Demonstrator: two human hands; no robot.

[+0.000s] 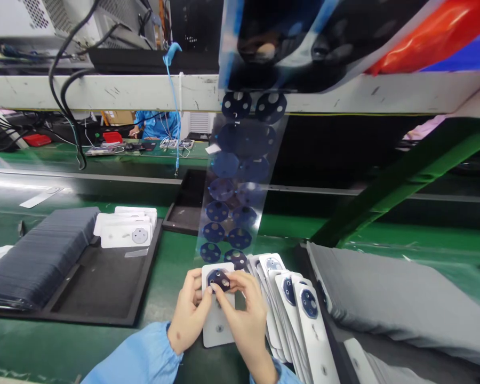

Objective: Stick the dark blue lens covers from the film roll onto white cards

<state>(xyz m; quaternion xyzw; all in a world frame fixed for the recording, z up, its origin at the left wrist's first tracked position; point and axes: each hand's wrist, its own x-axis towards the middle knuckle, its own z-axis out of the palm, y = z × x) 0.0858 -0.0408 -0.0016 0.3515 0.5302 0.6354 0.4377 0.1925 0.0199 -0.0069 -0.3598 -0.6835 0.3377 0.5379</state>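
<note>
A white phone-shaped panel (218,320) lies upright in front of me on the green bench. My left hand (192,309) grips its upper left edge, thumb near the round camera area. In my right hand (244,306), thumb and fingers pinch a dark round film piece (220,279) over that camera area. Above the panel hangs a clear strip (234,186) bearing two columns of dark round films. Just right of my right hand, a fanned stack of white panels (296,314) shows dark camera circles on some of them.
A black tray (104,288) at left holds grey sleeves (44,256) and white panels (127,234). More grey sleeves (400,304) are at right. A green post (404,176) slants behind; a shelf beam (136,96) crosses above. Another person's blue sleeve (156,125) shows beyond.
</note>
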